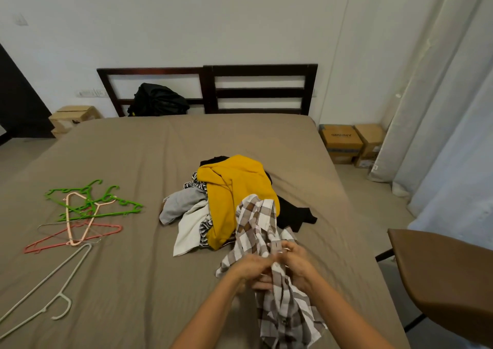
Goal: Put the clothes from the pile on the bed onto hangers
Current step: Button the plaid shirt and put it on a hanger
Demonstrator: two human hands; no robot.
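Since the checked shirt is the only garment off the pile, that's where things stand. Both hands have it at the near edge of the bed. The left hand and right hand sit close together with fingers curled into the cloth around what looks like the button strip. It's a bit blurry, so I can't tell exactly which part they're pinching. The top of the shirt trails back onto the pile and the rest hangs down toward the camera.

Just behind it is the pile in the middle of the bed. There's a yellow top lying over everything, plus a grey piece, a white one, something zebra-striped and a black garment poking out on the right.

The hangers are well apart from all that, over on the left side of the bed. I can make out 2 green, 1 peach, 1 coral and a pale one nearer the camera, and maybe a thin wire one too. None of them has anything on it.

Progress-wise I'd call this basically the start. 0 clothes are hung as far as I can see, and the first shirt is in hand but not on a hanger yet. My guess is the shirt needs sorting out first, then a reach over to the left for a hanger.

Further out there's a black bag against the headboard. Cardboard boxes sit on the floor to the right by the curtain, and a brown chair is at the right edge.
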